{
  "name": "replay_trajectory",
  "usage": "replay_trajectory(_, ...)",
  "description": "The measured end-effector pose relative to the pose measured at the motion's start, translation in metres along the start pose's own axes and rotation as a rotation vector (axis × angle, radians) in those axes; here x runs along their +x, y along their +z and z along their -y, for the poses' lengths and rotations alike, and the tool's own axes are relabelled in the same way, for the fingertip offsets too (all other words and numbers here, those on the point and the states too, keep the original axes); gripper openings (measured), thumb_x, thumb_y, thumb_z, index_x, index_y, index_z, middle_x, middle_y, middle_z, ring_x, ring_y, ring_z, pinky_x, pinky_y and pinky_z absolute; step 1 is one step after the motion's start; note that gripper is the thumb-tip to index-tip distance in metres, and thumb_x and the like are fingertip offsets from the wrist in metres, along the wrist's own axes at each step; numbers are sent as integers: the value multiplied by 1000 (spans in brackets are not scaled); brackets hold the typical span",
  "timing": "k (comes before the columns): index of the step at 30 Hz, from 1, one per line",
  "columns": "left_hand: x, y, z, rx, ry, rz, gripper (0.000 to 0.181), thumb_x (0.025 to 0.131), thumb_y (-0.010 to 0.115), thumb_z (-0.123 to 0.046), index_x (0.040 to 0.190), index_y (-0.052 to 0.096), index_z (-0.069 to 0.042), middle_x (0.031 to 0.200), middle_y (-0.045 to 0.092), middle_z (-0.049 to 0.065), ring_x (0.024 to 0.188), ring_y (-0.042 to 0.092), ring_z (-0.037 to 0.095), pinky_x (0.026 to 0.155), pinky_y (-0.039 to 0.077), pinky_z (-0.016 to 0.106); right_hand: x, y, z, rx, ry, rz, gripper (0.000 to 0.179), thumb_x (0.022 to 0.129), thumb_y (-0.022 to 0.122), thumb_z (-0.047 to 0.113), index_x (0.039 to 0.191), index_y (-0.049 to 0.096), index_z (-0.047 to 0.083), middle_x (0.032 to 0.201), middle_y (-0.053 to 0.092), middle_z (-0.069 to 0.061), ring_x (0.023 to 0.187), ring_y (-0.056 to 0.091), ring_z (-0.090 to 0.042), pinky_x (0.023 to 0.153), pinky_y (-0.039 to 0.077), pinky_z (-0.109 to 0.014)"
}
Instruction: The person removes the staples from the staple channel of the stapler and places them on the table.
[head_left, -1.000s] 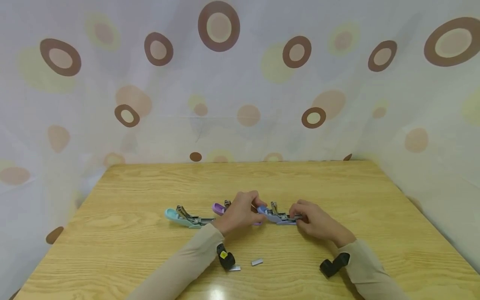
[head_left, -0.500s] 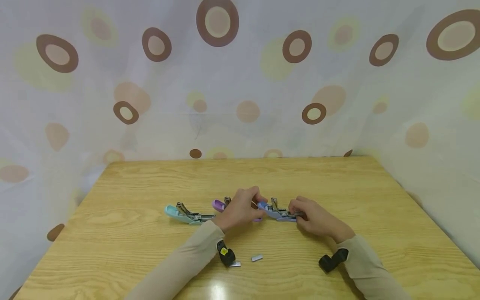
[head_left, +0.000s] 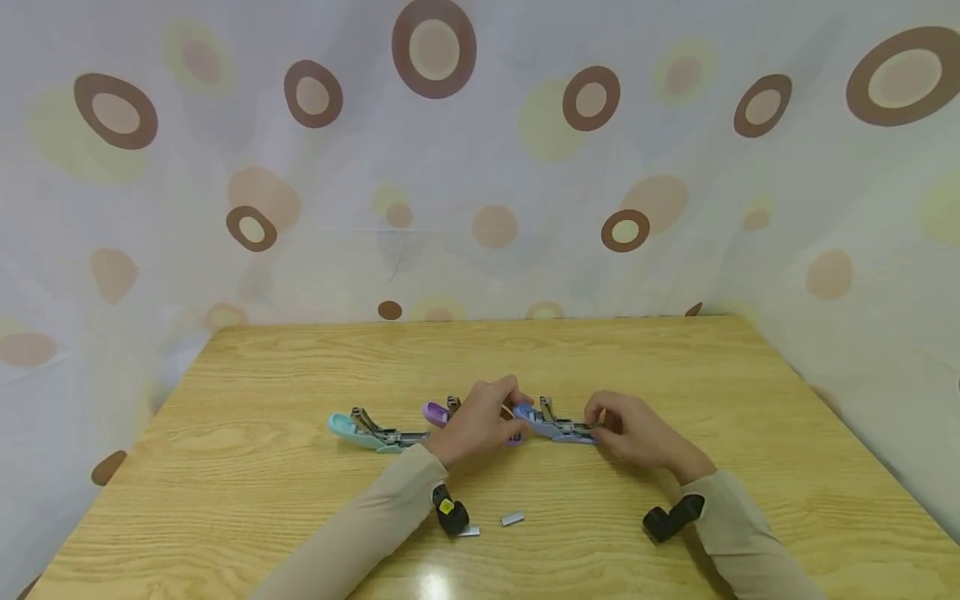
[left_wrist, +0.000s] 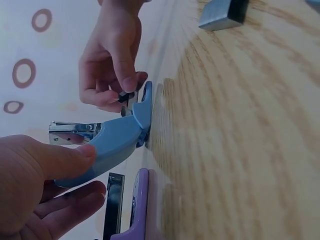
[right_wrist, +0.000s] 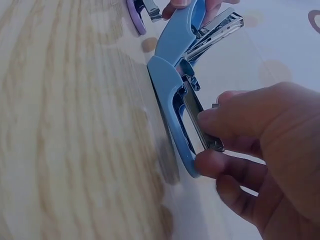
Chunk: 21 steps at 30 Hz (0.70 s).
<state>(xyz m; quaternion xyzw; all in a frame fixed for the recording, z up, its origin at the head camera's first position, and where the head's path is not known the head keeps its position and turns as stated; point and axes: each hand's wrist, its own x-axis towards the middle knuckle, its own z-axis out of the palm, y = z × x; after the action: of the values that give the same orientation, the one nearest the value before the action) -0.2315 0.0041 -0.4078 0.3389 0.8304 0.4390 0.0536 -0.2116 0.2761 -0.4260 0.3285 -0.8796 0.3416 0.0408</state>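
A light-blue stapler (head_left: 555,427) lies open on the table, its handle raised and its metal magazine exposed. My left hand (head_left: 480,423) grips the raised handle, thumb on one side and fingers on the other. At the front end, my right hand (head_left: 637,432) pinches a small metal staple strip (right_wrist: 215,105) at the magazine (right_wrist: 197,112). The fingers hide most of the strip, and a fingertip touches the base's tip. Behind my left hand is an opened purple stapler (head_left: 435,414), partly hidden. A mint-green stapler (head_left: 360,432) lies opened farther left.
Two loose staple strips lie nearer on the table: one strip (head_left: 512,518) in full sight, another strip (head_left: 470,531) partly behind the left wrist camera (head_left: 452,515). The wooden table (head_left: 300,358) meets a patterned cloth at the back.
My right hand has shifted slightly right, and its fingers now sit lower at the magazine's end; less of the strip shows. My left hand keeps its hold on the blue stapler.
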Motion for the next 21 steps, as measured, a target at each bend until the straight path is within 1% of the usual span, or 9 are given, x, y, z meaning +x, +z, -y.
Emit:
replay_trajectory(6, 1, 2, 3, 39, 35, -13, 18, 89, 67, -4, 87, 49, -4, 118, 68, 14, 93, 69, 20, 68, 51, 14, 1, -2, 1, -39, 29, -40, 22, 83, 69, -5, 88, 62, 16, 81, 60, 8, 62, 50, -3, 53, 45, -22)
replay_trajectory(9, 1, 3, 4, 41, 47, -23, 16, 89, 67, -4, 88, 50, -3, 117, 68, 15, 92, 70, 21, 69, 51, 13, 2, -3, 2, -45, 15, -61, 22, 83, 69, -5, 87, 63, 15, 81, 61, 7, 60, 50, -3, 52, 44, -22)
replay_trajectory(13, 1, 3, 3, 35, 53, -24, 15, 89, 67, -5, 89, 51, -4, 118, 67, 16, 92, 70, 22, 70, 52, 13, 3, -4, 5, -41, -9, -81, 17, 84, 69, -4, 90, 64, 11, 82, 63, 2, 63, 52, -4, 52, 45, -23)
replay_trajectory(17, 1, 3, 2, 33, 59, -22, 15, 89, 67, -4, 90, 52, -3, 117, 68, 16, 92, 70, 22, 71, 52, 14, 4, -5, 9, -34, -1, -76, 13, 86, 68, -1, 94, 65, 8, 86, 65, -3, 67, 54, -3, 53, 46, -22)
replay_trajectory(21, 1, 4, 3, 36, 71, -29, 16, 88, 68, -3, 90, 52, -2, 115, 68, 16, 91, 70, 22, 71, 52, 14, 5, -4, 13, -30, 4, -61, 13, 86, 68, -1, 95, 67, 8, 88, 67, -4, 68, 55, -3, 54, 47, -22)
